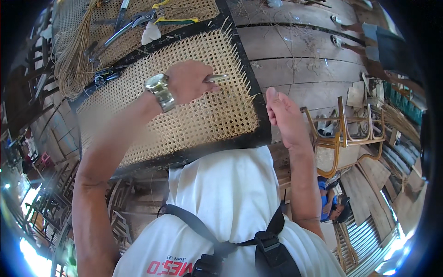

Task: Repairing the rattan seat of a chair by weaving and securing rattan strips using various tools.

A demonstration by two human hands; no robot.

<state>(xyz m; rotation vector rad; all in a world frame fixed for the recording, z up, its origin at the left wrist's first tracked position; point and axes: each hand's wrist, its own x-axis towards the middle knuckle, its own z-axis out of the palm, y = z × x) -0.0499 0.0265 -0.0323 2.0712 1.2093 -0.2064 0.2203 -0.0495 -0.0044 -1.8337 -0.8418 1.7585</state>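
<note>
Cane panel [184, 106] in black frame [251, 78] lies before the person. Left hand [187, 83] pinches a metal awl [216, 78] at the weave's right edge; right hand [284, 115] pinches a cane strand [258, 95], likely keeping it taut. Pliers [134, 23] beyond.

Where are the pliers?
In the head view, the pliers lie at the top left on a woven cane panel, beside a bundle of cane strands, above the left hand.
</note>
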